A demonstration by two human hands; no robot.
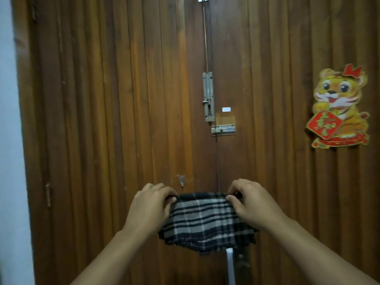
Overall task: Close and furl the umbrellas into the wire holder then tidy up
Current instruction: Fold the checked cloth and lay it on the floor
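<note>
A wooden slatted door fills the view, with bolts at 12 o'clock and a tiger sticker at 2; its red writing cannot be read. At 6, a plaid umbrella is pinched by the left hand and right hand; its axis cannot be told

Wooden door carries 2 bolts, tiger sticker, small hook.

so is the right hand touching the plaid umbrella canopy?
Touching. Head view: the right hand pinches the top edge of the plaid umbrella canopy, fingers curled over the fabric.
</note>
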